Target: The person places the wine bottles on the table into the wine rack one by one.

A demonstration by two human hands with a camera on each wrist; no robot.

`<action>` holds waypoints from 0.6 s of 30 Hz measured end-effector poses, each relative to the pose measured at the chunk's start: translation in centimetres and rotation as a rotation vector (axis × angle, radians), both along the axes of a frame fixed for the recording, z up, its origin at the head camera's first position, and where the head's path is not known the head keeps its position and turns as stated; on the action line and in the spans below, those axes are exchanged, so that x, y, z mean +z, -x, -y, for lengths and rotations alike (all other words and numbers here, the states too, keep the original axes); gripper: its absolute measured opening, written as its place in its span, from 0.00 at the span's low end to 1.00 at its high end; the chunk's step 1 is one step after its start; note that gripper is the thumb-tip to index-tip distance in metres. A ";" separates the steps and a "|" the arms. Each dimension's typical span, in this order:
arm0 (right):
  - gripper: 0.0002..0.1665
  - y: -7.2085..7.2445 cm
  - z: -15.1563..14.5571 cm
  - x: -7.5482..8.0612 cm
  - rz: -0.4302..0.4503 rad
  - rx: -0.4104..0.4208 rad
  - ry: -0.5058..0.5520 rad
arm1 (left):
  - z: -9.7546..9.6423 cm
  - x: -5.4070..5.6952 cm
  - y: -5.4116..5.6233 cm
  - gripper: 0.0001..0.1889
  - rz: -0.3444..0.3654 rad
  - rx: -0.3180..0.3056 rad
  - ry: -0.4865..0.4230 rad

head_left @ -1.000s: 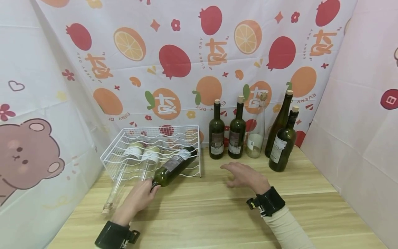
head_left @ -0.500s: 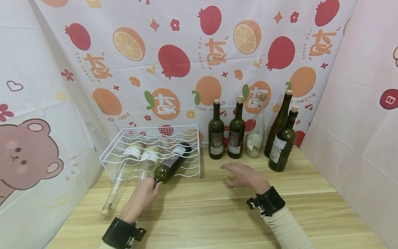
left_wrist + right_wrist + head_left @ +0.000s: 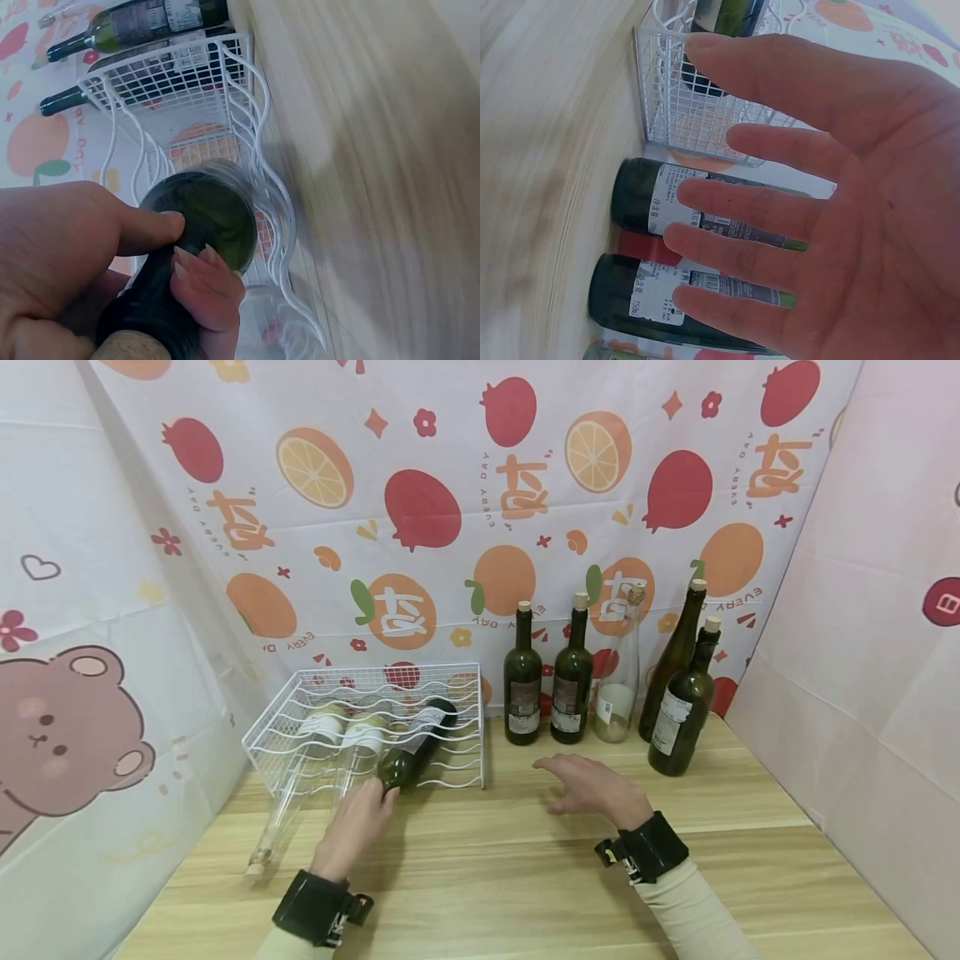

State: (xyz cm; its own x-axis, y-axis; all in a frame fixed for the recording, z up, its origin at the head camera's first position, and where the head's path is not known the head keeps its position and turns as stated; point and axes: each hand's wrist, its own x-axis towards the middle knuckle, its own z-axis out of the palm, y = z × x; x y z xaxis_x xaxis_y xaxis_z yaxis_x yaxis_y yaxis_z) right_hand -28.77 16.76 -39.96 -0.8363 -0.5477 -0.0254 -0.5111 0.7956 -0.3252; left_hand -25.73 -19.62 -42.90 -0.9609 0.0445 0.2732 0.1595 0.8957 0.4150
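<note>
My left hand (image 3: pixel 362 824) grips the neck of a dark green wine bottle (image 3: pixel 405 766), whose base lies inside the white wire rack (image 3: pixel 482 727). The left wrist view shows the thumb and fingers round the neck, with the cork (image 3: pixel 131 348) toward the camera. Left of it, two clear glass bottles lie in the rack, one with its corked neck (image 3: pixel 268 843) reaching out over the table. My right hand (image 3: pixel 592 789) hovers right of the rack, holding nothing. Its fingers are spread and straight in the right wrist view.
Two green bottles (image 3: pixel 522 685) stand upright right of the rack. Beside them are a clear bottle (image 3: pixel 617 697), a tall dark bottle (image 3: pixel 675 668) and a labelled green bottle (image 3: pixel 681 718). Behind hangs a fruit-print cloth (image 3: pixel 450 443). The wooden table (image 3: pixel 510 893) extends in front.
My left hand has moved forward and slightly right, pushing the green bottle deeper into the rack and turning it more in line with the others. The right hand stays in place.
</note>
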 end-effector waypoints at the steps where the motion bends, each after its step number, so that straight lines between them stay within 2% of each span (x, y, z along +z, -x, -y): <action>1: 0.41 0.0 0.0 0.0 0.000 0.000 0.002 | -0.1 0.0 0.1 0.20 -0.006 0.005 0.006; 5: 0.41 0.0 0.0 0.1 -0.002 0.001 0.006 | -0.6 0.0 0.4 0.21 -0.058 0.004 0.029; 10: 0.41 0.0 0.0 0.2 -0.005 0.001 0.009 | -0.8 -0.1 0.4 0.19 -0.060 0.027 0.033; 13: 0.41 0.0 -0.1 0.2 -0.001 0.002 0.008 | -0.8 -0.1 0.4 0.18 -0.085 0.036 0.034; 18: 0.41 -0.1 -0.2 0.3 0.019 0.003 0.006 | -0.7 -0.2 0.5 0.20 -0.080 0.054 0.039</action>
State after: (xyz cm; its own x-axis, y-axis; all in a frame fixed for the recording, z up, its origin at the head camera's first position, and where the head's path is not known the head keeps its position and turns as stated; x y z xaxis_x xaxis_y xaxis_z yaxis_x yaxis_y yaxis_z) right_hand -28.63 16.97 -39.68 -0.8342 -0.5502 -0.0378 -0.5072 0.7922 -0.3394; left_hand -26.28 -18.94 -43.11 -0.9373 0.0056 0.3486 0.1423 0.9190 0.3678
